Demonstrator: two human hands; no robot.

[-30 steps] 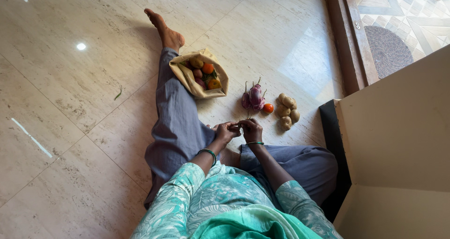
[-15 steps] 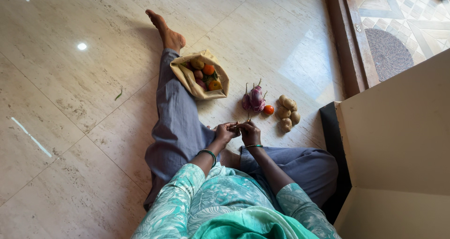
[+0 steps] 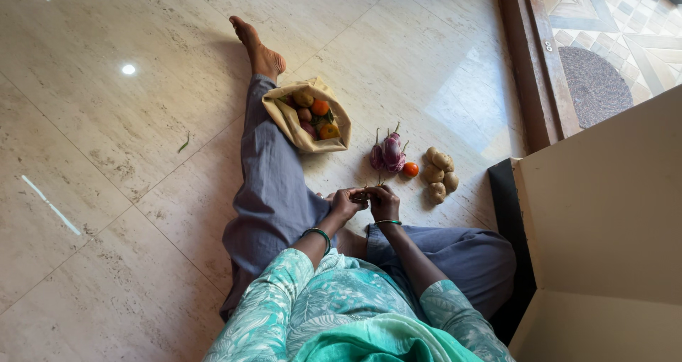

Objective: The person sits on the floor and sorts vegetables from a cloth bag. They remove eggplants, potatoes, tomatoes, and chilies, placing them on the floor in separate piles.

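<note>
1. We sat on the pale stone floor (image 3: pixel 106 156) with one leg stretched out and the other folded in, both hands meeting just in front of the folded knee.
2. Our left hand (image 3: pixel 346 204) and right hand (image 3: pixel 384 201) were touching each other, fingers curled in tight around something small and thin between them. It was too tiny to tell what, maybe a stem.
3. Whether the fingertips were actually pinching it or just cupped around it, we honestly couldn't tell from that angle.
4. Just past our hands lay a bunch of purple eggplants (image 3: pixel 388 153), with a small red tomato (image 3: pixel 410 169) touching them on the right.
5. Right beside that sat a little pile of potatoes (image 3: pixel 440 175).
6. An open cloth bag (image 3: pixel 291 120) leaned against our outstretched leg, holding more mixed vegetables.
</note>
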